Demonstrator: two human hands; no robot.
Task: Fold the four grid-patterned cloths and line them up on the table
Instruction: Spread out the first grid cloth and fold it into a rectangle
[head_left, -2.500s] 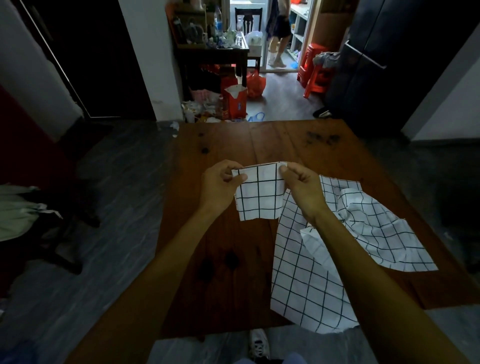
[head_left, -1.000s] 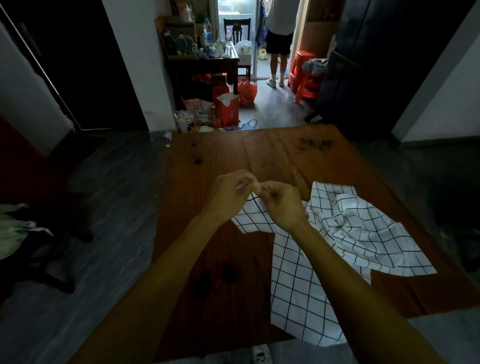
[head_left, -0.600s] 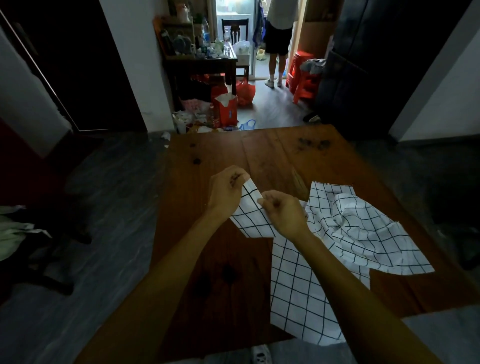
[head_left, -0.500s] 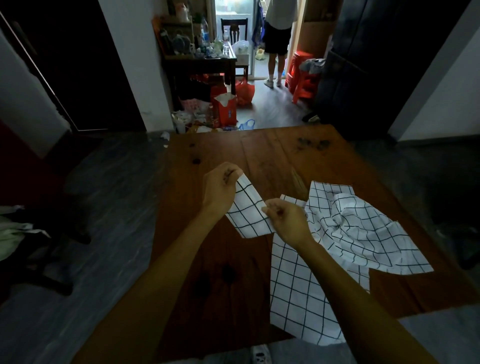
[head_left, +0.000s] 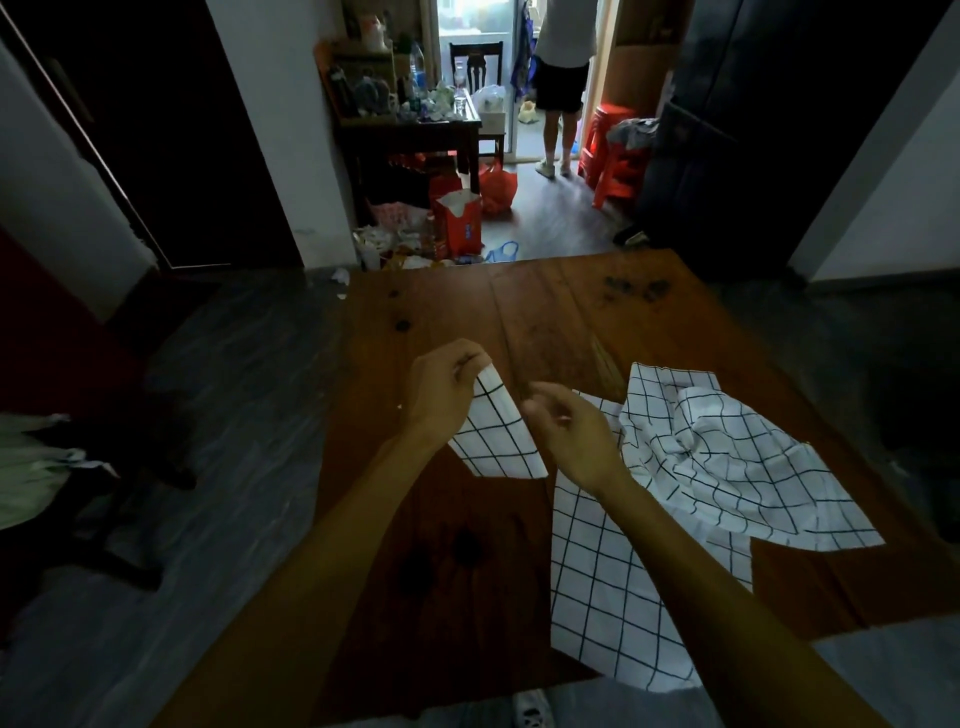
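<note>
Nearest us, a flat cloth (head_left: 613, 587) hangs over the near edge of the table (head_left: 441, 571), its corner past the wood. Our two forearms reach out over the table from that edge. Our left hand (head_left: 441, 389) pinches the top corner of a small folded cloth (head_left: 496, 436), fingers curled round it, so the cloth slopes down toward the table between our hands. Our right hand (head_left: 571, 436) hovers just beside the folded cloth, fingers loosely curled and holding nothing that we can see. To the right a crumpled cloth (head_left: 727, 452) lies bunched, overlapping the flat one and reaching near the table's right edge. The left and far parts of the table show bare wood. Beyond it, on the floor, stands an open red box (head_left: 460, 223) with something white inside.
</note>
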